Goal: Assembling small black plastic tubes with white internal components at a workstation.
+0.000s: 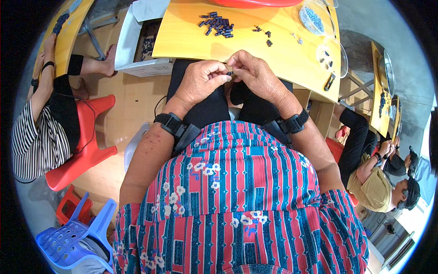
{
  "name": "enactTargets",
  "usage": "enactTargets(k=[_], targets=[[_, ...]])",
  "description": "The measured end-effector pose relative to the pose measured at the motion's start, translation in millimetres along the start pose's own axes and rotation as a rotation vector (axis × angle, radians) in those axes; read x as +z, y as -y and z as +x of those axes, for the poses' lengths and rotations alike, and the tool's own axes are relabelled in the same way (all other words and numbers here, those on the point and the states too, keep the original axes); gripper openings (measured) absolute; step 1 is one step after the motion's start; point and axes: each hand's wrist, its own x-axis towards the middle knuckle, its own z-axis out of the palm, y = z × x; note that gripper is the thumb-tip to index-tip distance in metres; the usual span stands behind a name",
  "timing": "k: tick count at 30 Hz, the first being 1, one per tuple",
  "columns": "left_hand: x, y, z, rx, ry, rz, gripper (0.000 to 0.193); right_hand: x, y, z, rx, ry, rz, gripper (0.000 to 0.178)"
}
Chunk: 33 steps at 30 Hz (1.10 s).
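Observation:
Just off the near edge of the yellow table (255,39), above my lap, my two hands meet. My left hand (203,82) pinches a small dark piece (230,73) between thumb and forefinger. Close beside it, my right hand (258,75) has its thumb and fingers pressed together; whatever they hold is too small to make out. Beyond my left hand lies a pile of small black cylindrical parts (219,25). A few black pieces (268,34) are scattered farther right, with tiny pale bits (299,40) past them.
On the table's right stand a clear tub of bluish small parts (312,20) and a shallow clear dish (326,57), with a black object (329,82) nearby. A red basin (258,2) is at the far edge. An open white box (146,68) sits left. Other people work at both sides.

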Motion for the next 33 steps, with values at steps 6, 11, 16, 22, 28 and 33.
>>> enactTargets(k=[6, 11, 16, 22, 28, 33], targets=[[1, 1, 0, 0.006, -0.011, 0.022, 0.015, -1, -2, 2, -0.013, 0.025, -0.068, 0.010], [0, 1, 0, 0.058, 0.001, 0.043, 0.015, -4, -4, 4, -0.039, 0.050, -0.102, 0.009], [0, 1, 1, 0.061, 0.007, 0.049, 0.015, -4, -2, 4, -0.098, 0.037, -0.121, 0.013], [0, 0, 2, 0.033, 0.034, 0.070, 0.014, 0, 14, 6, -0.231, 0.014, -0.412, 0.015], [3, -4, 1, 0.028, -0.013, 0.004, 0.015, 11, 28, 7, -0.290, 0.003, -0.793, 0.017], [-2, -1, -2, 0.022, -0.002, 0.062, 0.012, 11, 25, 12, -0.041, -0.096, -0.474, 0.011]])
